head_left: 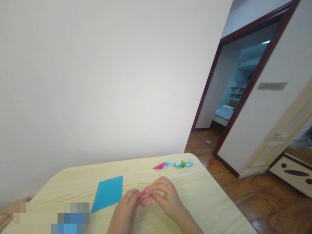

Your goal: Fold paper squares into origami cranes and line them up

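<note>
Pale wood table (207, 203) directly below, grain running side to side, far corners rounded. Lower left, a pixelated patch (51, 217) covering part of the near edge. At the centre of the near side, left hand (124, 214) and right hand (169, 203), close together, fingers (158, 186) of both curled narrow and pinching folded pink paper (146, 199) between them. Paper held above the table, its long axis near upright, sharp tip pointing up and slightly right, toward the far edge. Just left of the left hand, flat blue sheet (108, 193), one corner toward the near edge. Open tabletop to the right of the right hand and ahead of both hands. Near the far edge, a short sideways row: pink crane (159, 166), pale blue cranes (168, 163), green crane (181, 164). Beyond the table, brown polished floor (243, 195) on the right, white wall (85, 81) on the left, dark-framed doorway (207, 97) opening onto a brighter room.
</note>
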The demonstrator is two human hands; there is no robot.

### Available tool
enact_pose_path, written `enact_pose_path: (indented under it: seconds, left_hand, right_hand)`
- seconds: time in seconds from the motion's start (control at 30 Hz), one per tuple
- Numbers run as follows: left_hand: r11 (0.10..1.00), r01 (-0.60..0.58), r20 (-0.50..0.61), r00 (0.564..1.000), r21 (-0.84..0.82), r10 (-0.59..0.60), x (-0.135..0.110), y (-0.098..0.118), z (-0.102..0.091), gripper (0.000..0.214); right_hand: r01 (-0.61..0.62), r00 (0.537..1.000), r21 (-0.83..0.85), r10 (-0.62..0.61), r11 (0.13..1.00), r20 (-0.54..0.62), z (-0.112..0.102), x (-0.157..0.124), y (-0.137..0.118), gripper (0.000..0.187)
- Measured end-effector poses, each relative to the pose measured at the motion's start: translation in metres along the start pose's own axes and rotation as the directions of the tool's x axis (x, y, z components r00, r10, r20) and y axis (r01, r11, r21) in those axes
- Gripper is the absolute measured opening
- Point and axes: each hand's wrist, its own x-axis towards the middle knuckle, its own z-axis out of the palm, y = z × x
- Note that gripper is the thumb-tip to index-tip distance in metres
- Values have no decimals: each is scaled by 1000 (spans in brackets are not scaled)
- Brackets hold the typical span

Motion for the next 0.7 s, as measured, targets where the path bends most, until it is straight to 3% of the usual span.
enact_pose_path:
  seconds: [0.13,0.27,0.37,0.7]
  left_hand:
    - [993,46,76,996,-110,-37,0,4,1,17]
    - [955,214,84,976,-207,-201,0,8,3,17]
    - [924,299,28,953,-239,-301,1,10,2,27]
    - [934,262,46,965,-244,-259,6,9,-2,22]
  right_hand:
    - [61,998,-49,-59,997,31,-3,-1,-6,39]
    - [84,992,-118,-72,989,100,-3,0,-5,11]
    - [86,993,-139,-74,987,92,-3,1,-5,4]
    - [146,981,-205,-115,968,158,-1,0,3,14]
